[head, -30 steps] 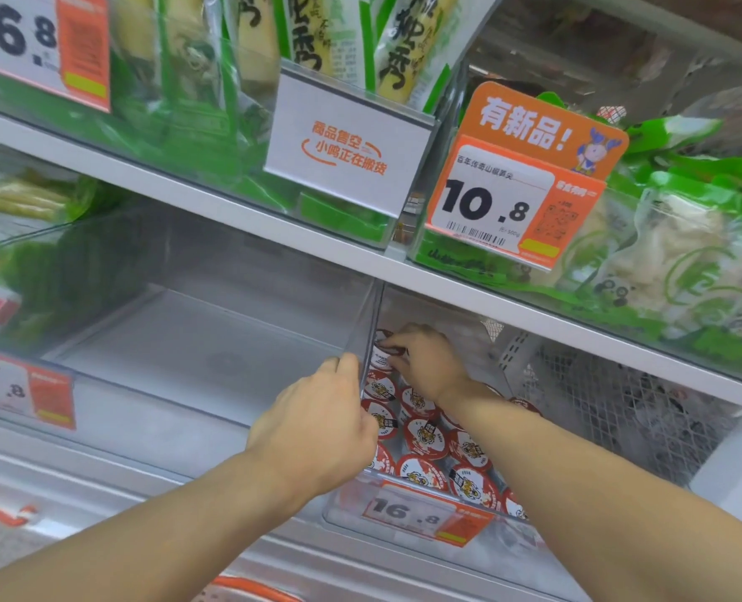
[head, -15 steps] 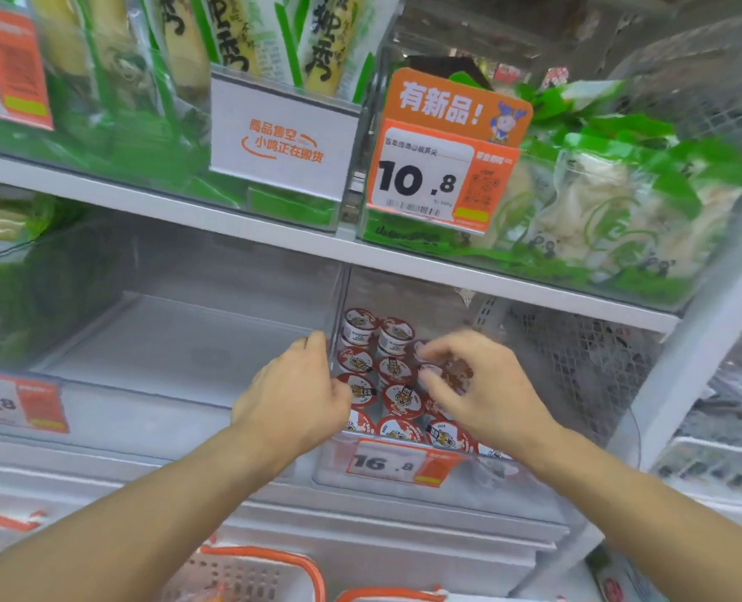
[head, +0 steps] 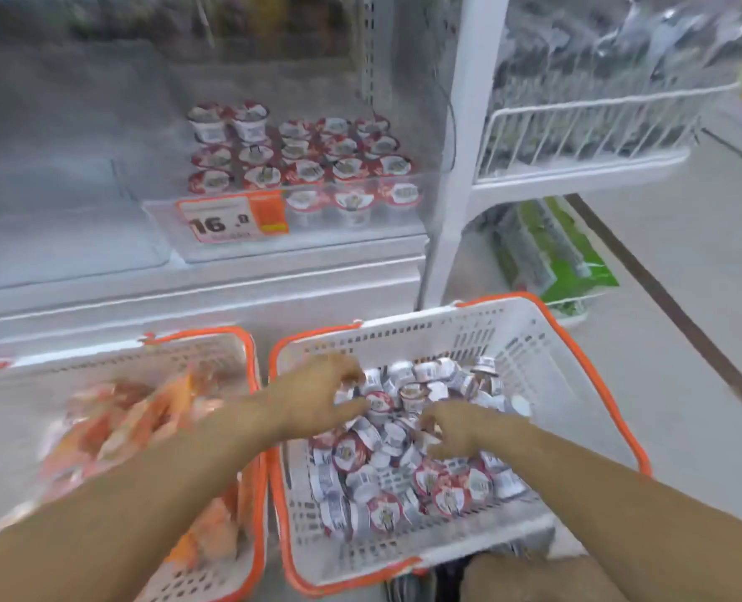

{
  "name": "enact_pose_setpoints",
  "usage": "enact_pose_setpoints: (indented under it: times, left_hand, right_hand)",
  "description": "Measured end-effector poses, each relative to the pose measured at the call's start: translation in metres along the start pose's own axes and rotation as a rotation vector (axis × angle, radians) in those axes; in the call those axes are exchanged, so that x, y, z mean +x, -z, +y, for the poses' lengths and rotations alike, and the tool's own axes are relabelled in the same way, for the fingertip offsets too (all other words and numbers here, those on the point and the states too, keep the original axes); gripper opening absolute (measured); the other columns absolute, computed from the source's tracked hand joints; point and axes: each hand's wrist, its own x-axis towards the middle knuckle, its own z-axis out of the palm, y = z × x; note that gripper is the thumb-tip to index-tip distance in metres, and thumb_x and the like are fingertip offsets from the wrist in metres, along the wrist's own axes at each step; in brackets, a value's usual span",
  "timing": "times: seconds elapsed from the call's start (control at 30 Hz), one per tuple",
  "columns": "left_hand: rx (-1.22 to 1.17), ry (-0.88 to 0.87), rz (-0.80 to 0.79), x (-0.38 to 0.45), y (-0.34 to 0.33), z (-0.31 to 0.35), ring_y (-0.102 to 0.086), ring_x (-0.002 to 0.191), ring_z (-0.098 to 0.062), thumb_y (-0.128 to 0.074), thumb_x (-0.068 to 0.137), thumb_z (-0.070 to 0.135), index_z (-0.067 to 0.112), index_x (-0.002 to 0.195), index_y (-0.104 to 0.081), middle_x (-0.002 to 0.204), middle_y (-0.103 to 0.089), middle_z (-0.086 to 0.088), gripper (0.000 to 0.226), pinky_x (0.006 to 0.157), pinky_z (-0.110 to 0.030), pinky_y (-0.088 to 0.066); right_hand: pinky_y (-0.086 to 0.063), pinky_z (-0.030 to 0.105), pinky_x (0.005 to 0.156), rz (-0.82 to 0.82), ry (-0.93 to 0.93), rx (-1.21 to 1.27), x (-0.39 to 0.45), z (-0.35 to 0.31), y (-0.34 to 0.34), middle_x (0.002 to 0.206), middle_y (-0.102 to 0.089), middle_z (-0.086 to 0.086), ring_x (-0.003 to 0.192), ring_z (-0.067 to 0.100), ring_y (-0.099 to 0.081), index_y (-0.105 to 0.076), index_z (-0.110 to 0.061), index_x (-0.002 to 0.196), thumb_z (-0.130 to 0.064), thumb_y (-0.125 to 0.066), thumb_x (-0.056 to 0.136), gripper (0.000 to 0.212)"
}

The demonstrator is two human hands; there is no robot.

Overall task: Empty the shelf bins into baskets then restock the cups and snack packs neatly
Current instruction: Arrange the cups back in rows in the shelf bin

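Observation:
A white basket with an orange rim (head: pixel 404 323) stands on the floor and holds a heap of small red-lidded cups (head: pixel 382 484). Both my hands are inside it, on top of the cups. My left hand (head: pixel 317 397) rests its spread fingers on cups at the heap's far left. My right hand (head: pixel 460 427) hovers over the middle with fingers apart. Motion blur hides any grip. Above, a clear shelf bin (head: pixel 339 241) holds neat rows of the same cups (head: pixel 299 162). A second basket (head: pixel 213 336) to the left holds orange snack packs (head: pixel 134 419).
A clear bin (head: pixel 56 236) with nothing in it sits left of the cup bin. An orange price tag (head: pixel 234 217) hangs on the cup bin's front. A white upright post (head: pixel 460 145), a wire shelf (head: pixel 578 123) and green packs (head: pixel 551 249) stand to the right.
My view has swung down from the shelf to the floor baskets. Both hands left the cup bin and dropped into the right basket onto the loose cups.

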Motion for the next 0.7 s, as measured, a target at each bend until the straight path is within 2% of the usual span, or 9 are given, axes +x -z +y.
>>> enact_pose_setpoints:
  times: [0.07,0.13,0.2,0.27,0.37,0.47,0.57,0.63,0.7]
  left_hand:
    - [-0.054,0.105,-0.226,0.013,-0.071,-0.006,-0.053,0.12,-0.023,-0.064,0.093,0.045,0.014,0.132,-0.056,0.13,-0.054,-0.006,0.051,0.099,-0.029,-0.04]
    - [-0.174,0.218,-0.299,0.017,-0.126,-0.011,-0.05,0.127,-0.024,-0.066,0.091,0.047,0.014,0.142,-0.048,0.142,-0.05,-0.008,0.064,0.104,-0.033,-0.042]
    - [-0.242,0.3,-0.366,0.016,-0.169,-0.012,-0.041,0.138,-0.025,-0.068,0.089,0.049,0.014,0.15,-0.037,0.154,-0.038,-0.008,0.077,0.111,-0.036,-0.037]
    - [-0.193,0.333,-0.424,0.015,-0.202,-0.013,-0.029,0.146,-0.028,-0.07,0.087,0.053,0.019,0.154,-0.031,0.16,-0.025,-0.008,0.085,0.115,-0.04,-0.029]
    - [-0.095,0.385,-0.37,0.019,-0.224,-0.015,-0.034,0.142,-0.03,-0.077,0.083,0.041,0.026,0.153,-0.033,0.161,-0.02,-0.01,0.084,0.115,-0.041,-0.03]
    - [-0.011,0.407,-0.327,0.025,-0.227,-0.016,-0.04,0.137,-0.033,-0.071,0.091,0.019,0.023,0.155,-0.03,0.16,-0.022,-0.01,0.076,0.116,-0.041,-0.031]
    - [-0.014,0.425,-0.258,0.031,-0.231,-0.022,-0.05,0.129,-0.031,-0.064,0.092,0.003,0.019,0.149,-0.041,0.15,-0.037,-0.007,0.064,0.108,-0.04,-0.041]
    - [-0.065,0.447,-0.214,0.034,-0.232,-0.027,-0.058,0.118,-0.027,-0.061,0.092,-0.002,0.019,0.141,-0.05,0.139,-0.047,-0.006,0.054,0.101,-0.036,-0.047]
    - [-0.065,0.451,-0.192,0.033,-0.232,-0.029,-0.06,0.11,-0.026,-0.063,0.094,0.007,0.018,0.139,-0.054,0.131,-0.053,-0.008,0.048,0.098,-0.035,-0.05]
  right_hand:
    - [-0.049,0.037,0.098,-0.021,-0.08,0.107,0.006,0.027,-0.045,0.139,-0.051,0.007,0.117,0.026,-0.057,-0.045,-0.015,0.146,-0.037,-0.076,0.087,0.07]
    - [-0.044,0.03,0.102,-0.065,-0.117,0.191,0.01,0.046,-0.08,0.142,-0.049,0.005,0.126,0.024,-0.054,-0.038,-0.014,0.152,-0.031,-0.076,0.087,0.077]
    - [-0.043,0.027,0.101,-0.092,-0.136,0.234,0.017,0.057,-0.104,0.142,-0.052,0.002,0.127,0.022,-0.054,-0.043,-0.017,0.15,-0.03,-0.072,0.089,0.068]
    - [-0.049,0.031,0.101,-0.109,-0.117,0.283,0.028,0.06,-0.113,0.14,-0.054,-0.001,0.122,0.022,-0.058,-0.054,-0.024,0.136,-0.032,-0.074,0.088,0.053]
    - [-0.056,0.042,0.095,-0.113,-0.089,0.37,0.041,0.052,-0.112,0.131,-0.062,0.009,0.115,0.028,-0.063,-0.064,-0.021,0.098,-0.013,-0.077,0.086,0.019]
    - [-0.054,0.031,0.085,-0.067,-0.079,0.377,0.043,0.046,-0.106,0.099,-0.066,-0.002,0.095,0.019,-0.064,-0.058,-0.02,0.084,-0.005,-0.072,0.088,0.021]
    - [-0.044,0.023,0.07,-0.097,-0.051,0.415,0.045,0.053,-0.102,0.081,-0.055,-0.009,0.073,0.009,-0.054,-0.057,-0.022,0.086,-0.008,-0.072,0.09,0.021]
    - [-0.046,0.026,0.073,-0.115,-0.048,0.455,0.043,0.058,-0.094,0.085,-0.06,-0.006,0.075,0.01,-0.057,-0.061,-0.017,0.093,-0.011,-0.077,0.087,0.017]
    - [-0.05,0.025,0.071,-0.1,-0.068,0.528,0.042,0.063,-0.085,0.092,-0.065,0.001,0.08,0.015,-0.063,-0.064,-0.014,0.096,-0.013,-0.08,0.084,0.02]
